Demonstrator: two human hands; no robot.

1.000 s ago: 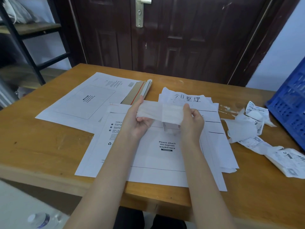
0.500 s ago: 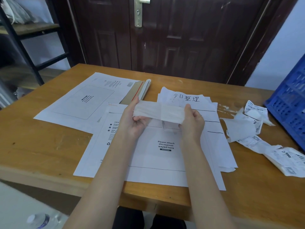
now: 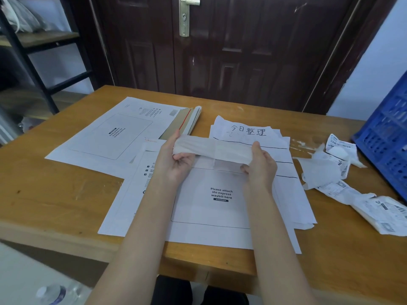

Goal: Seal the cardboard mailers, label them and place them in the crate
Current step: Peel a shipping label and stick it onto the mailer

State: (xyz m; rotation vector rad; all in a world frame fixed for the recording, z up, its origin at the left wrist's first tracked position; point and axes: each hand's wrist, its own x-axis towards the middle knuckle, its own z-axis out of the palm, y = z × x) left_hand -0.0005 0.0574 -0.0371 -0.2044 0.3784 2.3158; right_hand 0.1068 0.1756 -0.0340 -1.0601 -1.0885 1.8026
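Above the table's near edge, over the flat mailer (image 3: 211, 208), my left hand (image 3: 176, 161) and right hand (image 3: 259, 168) pinch the ends of a paper strip (image 3: 211, 149). Thin, limp, probably tear-prone; hold ends, keep it taut.

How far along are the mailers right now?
Early. Crumpled label backings lie by the blue crate, hinting at earlier work. In hand: left hand and right hand hold a white strip over the front mailer, whose waybill box is bare. Labeling and crating remain.
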